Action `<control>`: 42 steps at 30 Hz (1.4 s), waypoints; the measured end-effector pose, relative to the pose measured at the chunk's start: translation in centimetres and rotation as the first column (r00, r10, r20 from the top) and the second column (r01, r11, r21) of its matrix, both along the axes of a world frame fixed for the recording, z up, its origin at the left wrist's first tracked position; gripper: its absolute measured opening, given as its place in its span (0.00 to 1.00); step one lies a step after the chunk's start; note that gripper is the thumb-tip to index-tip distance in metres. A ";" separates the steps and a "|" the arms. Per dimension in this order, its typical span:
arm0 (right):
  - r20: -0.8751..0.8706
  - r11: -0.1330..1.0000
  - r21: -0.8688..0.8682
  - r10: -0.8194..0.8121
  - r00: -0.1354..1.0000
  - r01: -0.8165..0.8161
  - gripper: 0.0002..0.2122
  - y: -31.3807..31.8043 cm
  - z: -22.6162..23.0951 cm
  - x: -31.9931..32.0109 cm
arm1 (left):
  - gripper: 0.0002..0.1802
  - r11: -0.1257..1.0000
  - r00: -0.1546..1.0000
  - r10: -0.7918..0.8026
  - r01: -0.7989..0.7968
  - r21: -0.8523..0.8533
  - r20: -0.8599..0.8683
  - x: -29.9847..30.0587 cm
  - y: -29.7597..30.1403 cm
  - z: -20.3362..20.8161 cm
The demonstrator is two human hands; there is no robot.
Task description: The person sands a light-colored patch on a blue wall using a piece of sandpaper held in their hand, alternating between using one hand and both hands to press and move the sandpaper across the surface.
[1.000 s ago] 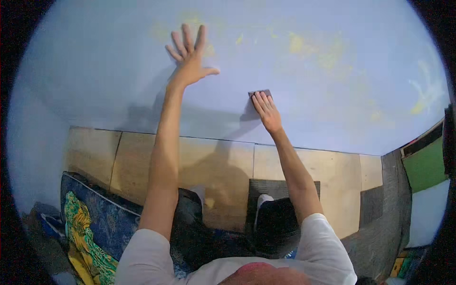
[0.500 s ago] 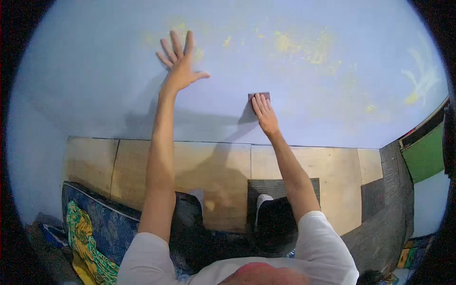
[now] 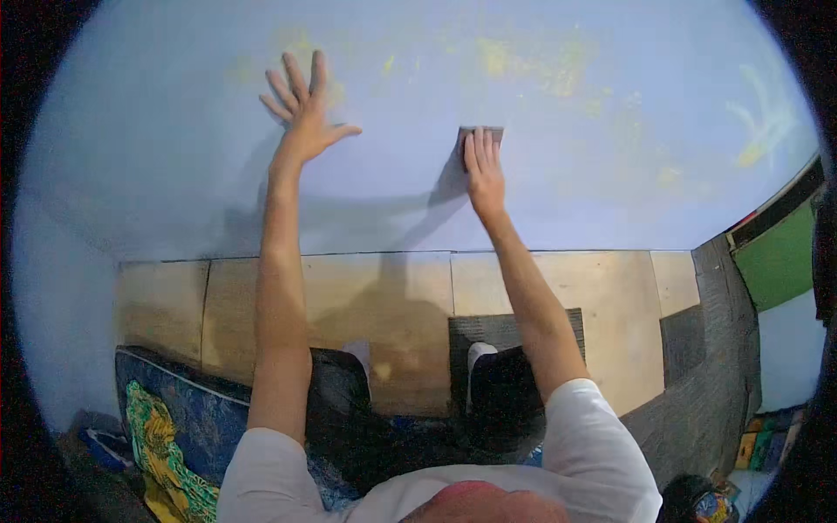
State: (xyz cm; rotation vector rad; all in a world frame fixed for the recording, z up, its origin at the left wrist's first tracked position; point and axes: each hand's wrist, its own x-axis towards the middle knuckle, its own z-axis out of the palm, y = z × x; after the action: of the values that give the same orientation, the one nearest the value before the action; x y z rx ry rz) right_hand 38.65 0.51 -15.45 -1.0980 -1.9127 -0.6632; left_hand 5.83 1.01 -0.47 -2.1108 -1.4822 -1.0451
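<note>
Against the pale blue wall (image 3: 174,157) the left hand (image 3: 305,113) lay flat, fingers spread wide and gripping nothing. Beside it, apart, the right hand (image 3: 481,170) pressed a small grey sanding block (image 3: 482,133) to the wall, fingers straight and together over its face, the block's top edge showing above the fingertips. Judging by the surface, the rubbing was only partly done: yellowish patches (image 3: 523,65) showed above and to the right of the block, and more near the right edge, while the lower wall looked even. Below, tan floor tiles (image 3: 392,296) met the wall, with a patterned blue mattress (image 3: 174,418) at lower left. Small coloured packages (image 3: 758,444) sat at lower right, too small to tell apart, under a green panel (image 3: 780,257).
</note>
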 end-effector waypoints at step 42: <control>-0.065 0.983 -0.159 0.086 0.994 -0.095 0.32 -0.7 -4.7 0.6 | 0.81 1.000 1.000 -0.002 0.002 0.025 -0.023 -0.2 0.6 -0.1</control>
State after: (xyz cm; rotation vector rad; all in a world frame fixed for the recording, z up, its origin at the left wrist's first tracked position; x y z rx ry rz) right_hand 39.21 -0.21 -20.13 -1.1100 -1.9814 -0.4268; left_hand 5.65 1.65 -0.55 -2.1008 -1.4494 -1.0311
